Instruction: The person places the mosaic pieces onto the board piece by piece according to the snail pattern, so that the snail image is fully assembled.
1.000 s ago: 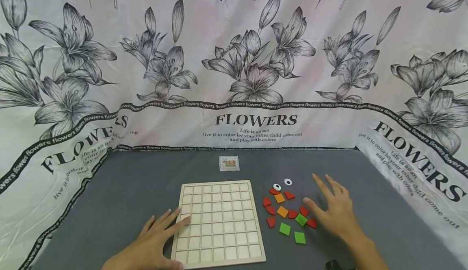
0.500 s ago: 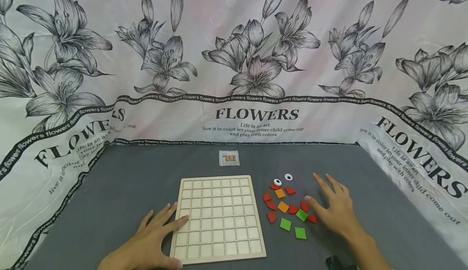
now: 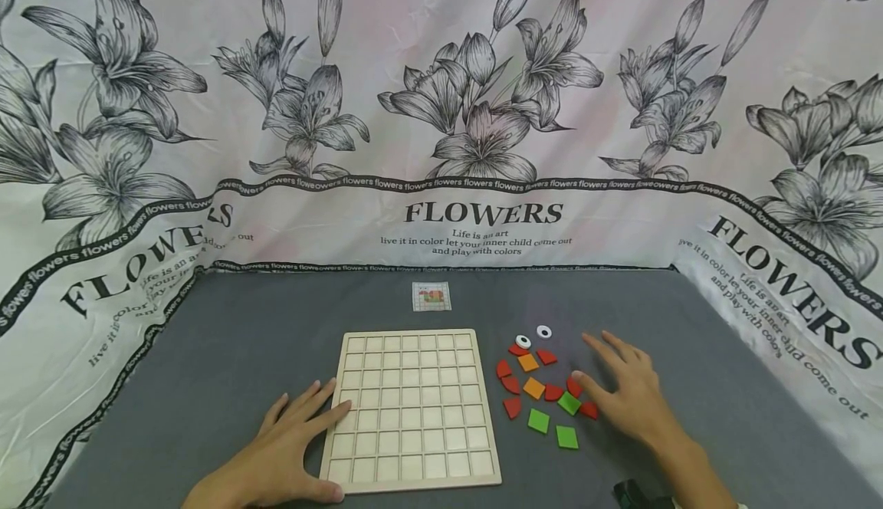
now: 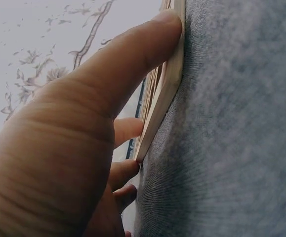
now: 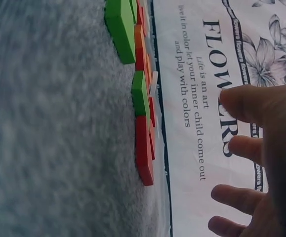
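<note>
A pale wooden grid board [image 3: 414,409] lies flat with bare squares. My left hand [image 3: 283,448] rests at its left edge, fingers spread, index fingertip over the frame and thumb at the near-left corner; the left wrist view shows the thumb on the board's edge [image 4: 165,94]. My right hand [image 3: 631,394] hovers with spread fingers just right of the loose pieces, holding nothing. Among these are red quarter-round pieces [image 3: 511,408], orange squares [image 3: 534,389], green squares [image 3: 539,421] and two white eye discs [image 3: 544,332]. In the right wrist view, green [image 5: 120,29] and red pieces [image 5: 143,153] lie beside the hand.
A small printed card [image 3: 431,297] with a coloured picture on a grid lies behind the board. A dark object [image 3: 629,494] is at the near edge by the right forearm. Flower-printed cloth [image 3: 483,225] stands around the grey table [image 3: 262,333] at the back and sides.
The head view has tilted down a little, so the scene sits slightly differently in it. My right hand has shifted slightly left, towards the pieces. Board and pieces keep their arrangement.
</note>
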Motion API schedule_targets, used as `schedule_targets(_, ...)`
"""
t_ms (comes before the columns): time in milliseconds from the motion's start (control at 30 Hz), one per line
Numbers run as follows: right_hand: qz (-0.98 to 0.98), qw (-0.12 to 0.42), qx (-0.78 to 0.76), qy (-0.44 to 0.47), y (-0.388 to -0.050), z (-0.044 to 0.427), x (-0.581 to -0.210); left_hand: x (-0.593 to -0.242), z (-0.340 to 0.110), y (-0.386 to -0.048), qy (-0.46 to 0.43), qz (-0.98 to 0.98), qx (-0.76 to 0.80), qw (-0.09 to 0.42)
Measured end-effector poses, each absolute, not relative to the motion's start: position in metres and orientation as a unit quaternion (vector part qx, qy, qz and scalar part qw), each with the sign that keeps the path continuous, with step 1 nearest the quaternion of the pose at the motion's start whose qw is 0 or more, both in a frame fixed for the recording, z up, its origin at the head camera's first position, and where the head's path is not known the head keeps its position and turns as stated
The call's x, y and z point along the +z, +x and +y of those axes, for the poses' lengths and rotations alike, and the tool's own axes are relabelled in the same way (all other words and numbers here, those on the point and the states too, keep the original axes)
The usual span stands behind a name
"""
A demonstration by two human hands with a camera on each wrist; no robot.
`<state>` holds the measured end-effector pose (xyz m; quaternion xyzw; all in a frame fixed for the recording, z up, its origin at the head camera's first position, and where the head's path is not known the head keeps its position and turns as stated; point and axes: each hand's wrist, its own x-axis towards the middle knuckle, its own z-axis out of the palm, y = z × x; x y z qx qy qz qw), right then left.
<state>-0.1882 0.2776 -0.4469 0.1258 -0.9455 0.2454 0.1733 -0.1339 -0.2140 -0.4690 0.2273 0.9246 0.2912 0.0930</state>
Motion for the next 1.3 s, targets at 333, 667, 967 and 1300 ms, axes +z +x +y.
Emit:
schedule_targets(333, -0.944, 0.162, 0.247, 0.148, -0.190, 0.277, -0.456, -0.474, -0.213, -0.136, 0.216, 0.924, 0.311, 0.056)
schedule_targets(667, -0.939, 0.147, 0.235, 0.202, -0.190, 0.279, -0.461, -0.477, -0.212, -0.135, 0.213, 0.926, 0.308, 0.040)
schedule_targets(967, -0.948, 0.131, 0.212, 0.198, -0.193, 0.282, -0.467, -0.477, -0.212, -0.136, 0.209, 0.928, 0.305, 0.032)
schedule_targets(1300, -0.957, 0.135, 0.207, 0.151, -0.193, 0.282, -0.466, -0.478, -0.213, -0.136, 0.217, 0.922, 0.318, 0.037)
